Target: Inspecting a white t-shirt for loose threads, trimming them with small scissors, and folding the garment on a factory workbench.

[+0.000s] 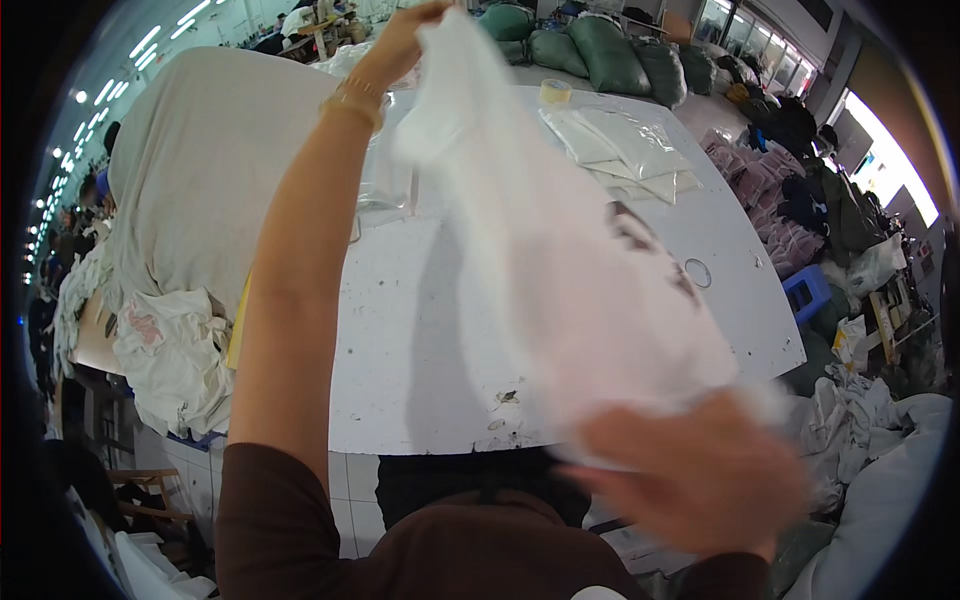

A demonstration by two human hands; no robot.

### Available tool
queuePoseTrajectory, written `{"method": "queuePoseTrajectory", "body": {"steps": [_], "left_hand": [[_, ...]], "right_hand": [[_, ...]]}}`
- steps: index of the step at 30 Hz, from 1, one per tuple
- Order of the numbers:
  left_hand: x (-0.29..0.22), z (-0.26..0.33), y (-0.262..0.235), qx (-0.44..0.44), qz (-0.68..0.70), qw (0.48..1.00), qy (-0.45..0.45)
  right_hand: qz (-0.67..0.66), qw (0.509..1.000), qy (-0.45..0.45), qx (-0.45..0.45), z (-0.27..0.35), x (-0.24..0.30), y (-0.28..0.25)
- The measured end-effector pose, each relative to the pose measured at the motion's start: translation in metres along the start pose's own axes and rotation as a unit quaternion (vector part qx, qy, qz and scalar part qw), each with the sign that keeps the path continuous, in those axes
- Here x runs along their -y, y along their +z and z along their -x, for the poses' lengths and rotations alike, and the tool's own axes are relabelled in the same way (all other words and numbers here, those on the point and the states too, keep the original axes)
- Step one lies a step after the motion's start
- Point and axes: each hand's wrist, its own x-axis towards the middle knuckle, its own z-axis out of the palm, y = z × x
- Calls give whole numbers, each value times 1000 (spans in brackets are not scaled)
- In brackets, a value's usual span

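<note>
The white cloth (590, 280) is up in the air over the surface (385, 340), stretched from far to near, with some dark marks on one side. It is open and not folded, so I think the work on this piece is only partway — laying it flat and making it neat look like they are not done yet. Some flat clear packs (625, 150) with white stuff inside sit on the far right part, and those look finished to me. The left hand (403, 45) is way up at the far end, with its fingers pinched on the top of the cloth. The right hand (700, 470) is at the near end, but it is very blurry — I cannot tell if its fingers are holding on or loose. The surface is white, with little dark specks and a scruffy spot by the near edge. A roll of tape (555, 93) is at the far side, and a thin ring (697, 273) lies to the right. On the left is a big lump under a pale sheet (210, 170), with a crumpled white shirt (175, 345) below it. Fat green sacks (610, 55) sit at the back, and a blue stool (806, 293) is on the right near piles of clothes (765, 200)
</note>
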Motion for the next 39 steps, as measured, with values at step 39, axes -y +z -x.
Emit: {"method": "queuePoseTrajectory", "body": {"steps": [39], "left_hand": [[-14, 494, -26, 9, -367, 690, -624]], "right_hand": [[-332, 757, 510, 238, 160, -111, 264]]}}
